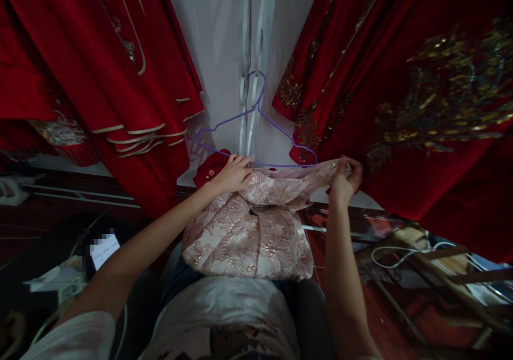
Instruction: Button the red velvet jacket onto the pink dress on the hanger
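Note:
A pale pink brocade garment [248,242] with a shiny flower pattern lies across my lap, its upper edge lifted and stretched sideways. My left hand [236,173] is closed over the left part of that edge, fingertips curled onto the cloth. At the right end, my right hand [348,177] pinches the same edge between thumb and fingers. Just behind the lifted edge hangs a purple wire hanger [256,108], its hook up by two thin white bars. Whether the hanger's bottom wire touches the cloth, I cannot tell.
Red garments [148,98] with pale trim hang at the left. More red garments [409,173] with gold embroidery hang at the right. A lit phone screen [105,250] is beside my left arm. A wooden frame [401,296] with a white cable [395,264] stands at the lower right.

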Demonstrator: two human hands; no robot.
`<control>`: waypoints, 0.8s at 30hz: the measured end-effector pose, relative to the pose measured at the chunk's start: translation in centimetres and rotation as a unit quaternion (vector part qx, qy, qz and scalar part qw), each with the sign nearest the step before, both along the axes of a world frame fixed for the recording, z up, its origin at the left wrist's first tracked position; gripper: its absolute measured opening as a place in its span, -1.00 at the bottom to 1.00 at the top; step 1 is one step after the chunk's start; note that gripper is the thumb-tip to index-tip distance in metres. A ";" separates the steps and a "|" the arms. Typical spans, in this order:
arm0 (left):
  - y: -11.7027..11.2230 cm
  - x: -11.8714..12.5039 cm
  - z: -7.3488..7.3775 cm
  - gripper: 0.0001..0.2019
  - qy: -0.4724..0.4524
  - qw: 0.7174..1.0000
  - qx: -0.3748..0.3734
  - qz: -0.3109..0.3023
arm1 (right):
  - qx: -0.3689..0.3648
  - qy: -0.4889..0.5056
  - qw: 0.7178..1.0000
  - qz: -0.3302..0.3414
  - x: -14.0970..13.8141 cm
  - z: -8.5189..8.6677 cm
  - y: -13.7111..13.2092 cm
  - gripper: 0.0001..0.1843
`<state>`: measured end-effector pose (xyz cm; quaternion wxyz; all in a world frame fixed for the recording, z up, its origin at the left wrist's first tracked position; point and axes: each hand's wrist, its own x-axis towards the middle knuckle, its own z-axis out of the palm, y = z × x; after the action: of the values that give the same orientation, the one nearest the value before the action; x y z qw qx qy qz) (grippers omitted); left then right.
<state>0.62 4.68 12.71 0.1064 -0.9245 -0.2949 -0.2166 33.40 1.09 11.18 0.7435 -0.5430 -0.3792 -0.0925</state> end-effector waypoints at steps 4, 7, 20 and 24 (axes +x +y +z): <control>0.1 0.4 0.2 -0.67 0.016 1.000 -0.007 -0.003 | -0.004 -0.079 0.993 0.087 -2.7 3.4 0.6 -0.69; 0.2 0.8 0.2 -0.68 0.028 1.000 -0.004 -0.003 | -0.036 -0.150 0.979 0.135 -4.6 5.9 1.3 -0.69; -1.0 0.1 0.7 -0.73 0.050 0.995 0.066 0.054 | -0.015 -0.110 0.993 0.033 0.5 3.7 1.1 -0.74; -1.0 0.1 0.7 -0.74 0.036 0.996 0.056 0.059 | -0.012 -0.090 0.996 0.016 1.8 2.6 0.8 -0.72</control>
<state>0.71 3.64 13.45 0.1815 -0.9052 -0.3326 -0.1925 35.18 1.90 13.81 0.7014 -0.5348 -0.4544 -0.1246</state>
